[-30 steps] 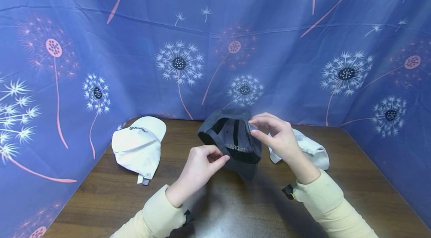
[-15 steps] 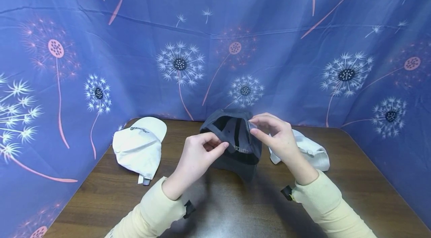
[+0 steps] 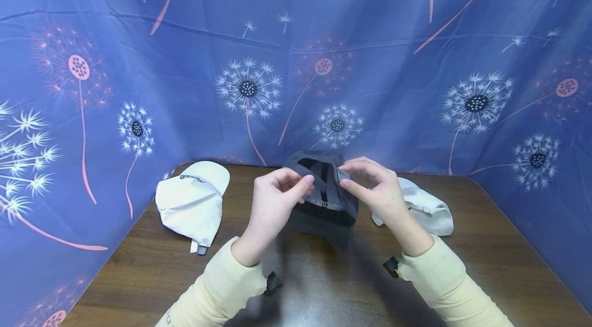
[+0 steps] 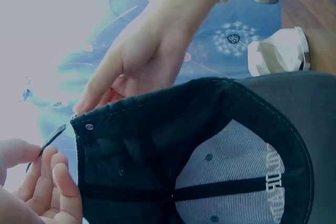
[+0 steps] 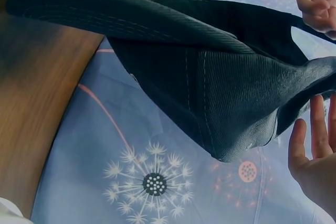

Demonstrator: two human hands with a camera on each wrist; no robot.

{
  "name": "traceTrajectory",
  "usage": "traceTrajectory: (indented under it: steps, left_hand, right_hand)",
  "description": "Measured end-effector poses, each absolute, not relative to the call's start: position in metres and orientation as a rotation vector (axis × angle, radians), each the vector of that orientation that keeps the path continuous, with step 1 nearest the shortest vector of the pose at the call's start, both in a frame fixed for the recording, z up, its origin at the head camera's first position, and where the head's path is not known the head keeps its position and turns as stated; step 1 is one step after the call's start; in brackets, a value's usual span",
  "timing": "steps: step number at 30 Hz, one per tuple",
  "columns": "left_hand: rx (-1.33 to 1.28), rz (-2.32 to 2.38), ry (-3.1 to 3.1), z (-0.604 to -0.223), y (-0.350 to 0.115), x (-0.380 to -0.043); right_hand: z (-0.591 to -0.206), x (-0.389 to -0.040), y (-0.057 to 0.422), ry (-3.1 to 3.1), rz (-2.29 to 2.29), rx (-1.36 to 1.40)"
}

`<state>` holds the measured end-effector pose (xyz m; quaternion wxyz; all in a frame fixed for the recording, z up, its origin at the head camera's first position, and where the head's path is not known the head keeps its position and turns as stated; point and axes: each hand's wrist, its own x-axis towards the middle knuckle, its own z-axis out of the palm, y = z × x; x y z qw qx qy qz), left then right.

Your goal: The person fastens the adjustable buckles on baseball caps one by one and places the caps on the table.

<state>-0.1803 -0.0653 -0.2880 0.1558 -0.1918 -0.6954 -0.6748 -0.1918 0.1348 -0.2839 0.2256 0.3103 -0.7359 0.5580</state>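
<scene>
A dark grey baseball cap [image 3: 324,226] is held up over the table, its inside facing me and its brim low. Raised lettering shows reversed inside the front. My left hand [image 3: 273,203] pinches the black back strap [image 4: 52,139] between thumb and fingers, as the left wrist view shows. On the other side, my right hand [image 3: 381,196] grips the cap's back edge near the strap opening. In the right wrist view the brim [image 5: 94,11] points left and the crown [image 5: 236,98] hangs below it.
A white cap [image 3: 189,209] with dark lettering lies on the left of the wooden table [image 3: 139,280]. Another white cap [image 3: 432,211] lies on the right, partly behind my right hand. A blue dandelion-print cloth [image 3: 277,18] hangs behind and at the sides.
My left hand has moved up from the cap's lower left edge towards my right hand. The cap's left side has drawn inward, narrowing its opening. My right hand has barely shifted.
</scene>
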Motion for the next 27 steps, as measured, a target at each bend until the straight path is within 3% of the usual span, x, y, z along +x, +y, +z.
traceTrajectory:
  steps: [27]
  left_hand:
    - [-0.353, -2.271, -1.527, -0.288, -0.040, -0.186]
  right_hand:
    - [-0.289, -0.190, 0.119, -1.888, 1.600, 0.900]
